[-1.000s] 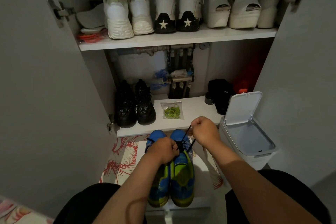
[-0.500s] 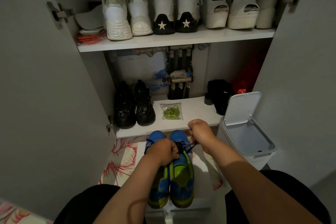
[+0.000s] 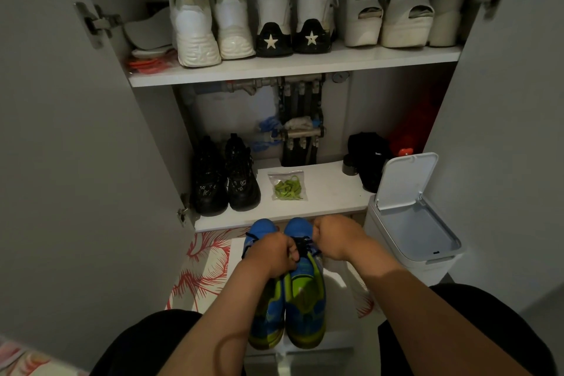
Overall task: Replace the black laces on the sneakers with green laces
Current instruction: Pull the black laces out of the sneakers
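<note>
Here, fingers (image 3: 293,255) work the black laces (image 3: 302,245) at the throat of one sneaker.
The left hand (image 3: 268,256) is curled, its fingertips pinching the black laces where they cross; the right hand (image 3: 334,241) is clenched just beside them, but its back hides whether it grips a strand. The blue-and-green sneakers (image 3: 305,299) stand side by side on a white surface (image 3: 337,281), toes toward the person. The laces look soft, light and limp, likely to snag in the eyelets, so each is best taken near an eyelet and drawn out while the stiffer shoe is steadied. The green laces (image 3: 287,188) lie bagged on the lower shelf (image 3: 329,192), well apart, near the open bin (image 3: 412,229).
</note>
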The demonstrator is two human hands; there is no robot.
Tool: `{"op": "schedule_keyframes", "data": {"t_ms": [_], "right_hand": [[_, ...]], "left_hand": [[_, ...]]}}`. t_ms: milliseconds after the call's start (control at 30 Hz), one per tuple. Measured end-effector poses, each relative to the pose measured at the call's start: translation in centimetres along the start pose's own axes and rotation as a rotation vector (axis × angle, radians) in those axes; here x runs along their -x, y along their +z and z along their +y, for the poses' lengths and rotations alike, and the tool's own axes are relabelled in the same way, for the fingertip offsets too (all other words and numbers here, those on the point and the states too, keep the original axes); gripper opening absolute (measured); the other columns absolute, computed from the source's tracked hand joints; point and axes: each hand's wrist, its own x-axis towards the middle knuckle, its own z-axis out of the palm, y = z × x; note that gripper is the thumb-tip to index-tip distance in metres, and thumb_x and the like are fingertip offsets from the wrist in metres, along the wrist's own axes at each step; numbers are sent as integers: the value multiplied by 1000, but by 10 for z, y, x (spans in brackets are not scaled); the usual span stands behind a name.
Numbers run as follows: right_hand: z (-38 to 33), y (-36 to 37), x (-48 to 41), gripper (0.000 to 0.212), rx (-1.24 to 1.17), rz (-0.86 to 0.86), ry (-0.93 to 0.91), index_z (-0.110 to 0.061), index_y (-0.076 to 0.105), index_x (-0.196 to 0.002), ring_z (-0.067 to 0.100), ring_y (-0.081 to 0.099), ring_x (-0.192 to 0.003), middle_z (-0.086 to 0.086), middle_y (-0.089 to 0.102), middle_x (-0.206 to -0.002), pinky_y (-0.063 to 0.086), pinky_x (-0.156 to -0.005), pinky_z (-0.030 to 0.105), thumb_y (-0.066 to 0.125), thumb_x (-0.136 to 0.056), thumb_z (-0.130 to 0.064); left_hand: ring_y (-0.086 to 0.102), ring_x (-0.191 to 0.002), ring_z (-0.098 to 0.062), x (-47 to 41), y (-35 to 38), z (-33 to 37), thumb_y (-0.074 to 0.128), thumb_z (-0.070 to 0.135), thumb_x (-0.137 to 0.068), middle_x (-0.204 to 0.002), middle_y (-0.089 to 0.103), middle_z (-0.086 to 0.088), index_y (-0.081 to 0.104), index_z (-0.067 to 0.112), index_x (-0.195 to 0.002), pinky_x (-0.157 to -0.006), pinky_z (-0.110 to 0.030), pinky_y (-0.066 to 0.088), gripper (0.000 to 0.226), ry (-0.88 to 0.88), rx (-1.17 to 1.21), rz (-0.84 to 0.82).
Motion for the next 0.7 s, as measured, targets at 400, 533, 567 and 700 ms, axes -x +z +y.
{"op": "schedule_keyframes", "data": {"t_ms": [400, 533, 567, 700], "right_hand": [[10, 6, 1, 29, 17, -102, 45, -16, 65, -122, 27, 61, -115, 6, 63, -128, 50, -98, 36, 55, -94, -21], [-2, 20, -2, 27, -165, -145, -37, -18, 71, -108, 24, 65, -104, 6, 69, -113, 55, -91, 37, 63, -84, -26], [-2, 23, -2, 28, -159, -170, -44, -19, 71, -105, 23, 65, -100, 6, 69, -109, 56, -88, 38, 66, -80, -29], [1, 23, -5, 32, -131, -191, -62, -19, 69, -105, 22, 65, -93, 6, 68, -102, 57, -80, 35, 75, -75, -27]], "left_hand": [[53, -110, -15, -9, 9, 3, 70, 21, -85, -115, 61, 1, 72, 28, -108, -89, -33, 51, 24, 113, -128, 167], [62, -97, -19, -14, 15, 7, 67, 23, -85, -110, 65, 0, 76, 25, -99, -78, -35, 56, 17, 68, -173, 149], [64, -93, -19, -16, 16, 7, 66, 23, -84, -107, 67, 0, 76, 23, -95, -76, -36, 57, 15, 56, -176, 149], [64, -83, -21, -21, 19, 10, 66, 21, -85, -97, 67, -5, 77, 16, -85, -71, -37, 57, 12, 44, -180, 137]]}}
